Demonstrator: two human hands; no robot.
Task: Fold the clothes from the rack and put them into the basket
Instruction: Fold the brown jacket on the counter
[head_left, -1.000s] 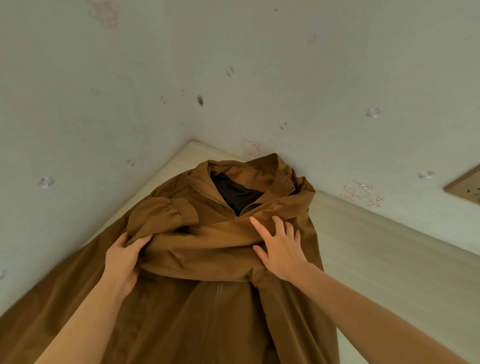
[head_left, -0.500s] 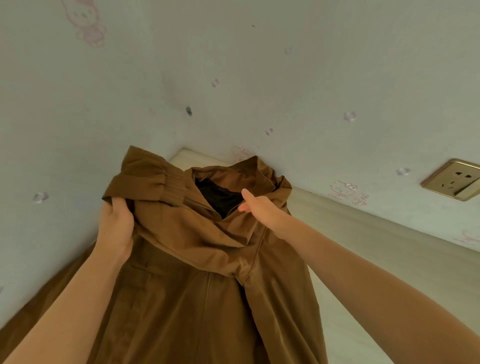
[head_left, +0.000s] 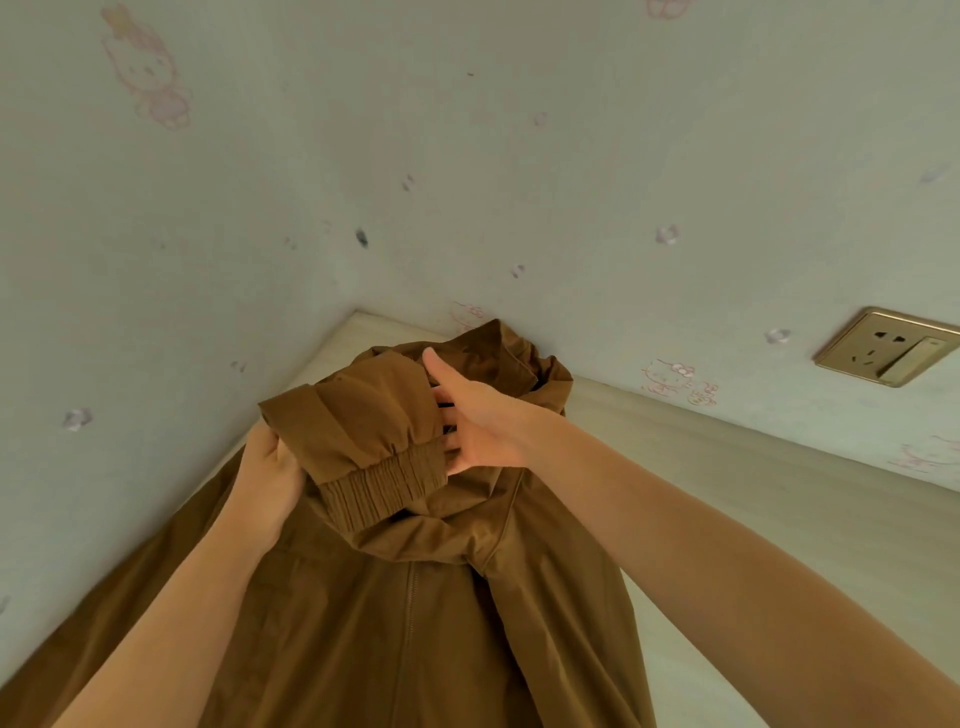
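While the left hand (head_left: 270, 470) clamps the sleeve (head_left: 363, 415) beside its ribbed cuff (head_left: 382, 491), the right hand (head_left: 480, 423) lies flat and open against the cuff's far side; the jacket (head_left: 415, 623) lies spread on the bench (head_left: 779, 519) below, so folding looks barely begun, with rack and basket out of sight

a home bedroom corner: cartoon-cat wallpaper (head_left: 150, 73), gold wall socket (head_left: 889, 346), pale wooden surface (head_left: 779, 478)

Jacket (head_left: 415, 597) plain brown (ribbed cuff (head_left: 382, 486) same shade); wall (head_left: 571, 156) pale green, faint pink cartoon-cat print; socket (head_left: 891, 345) gold; surface (head_left: 779, 519) pale wood-grain.
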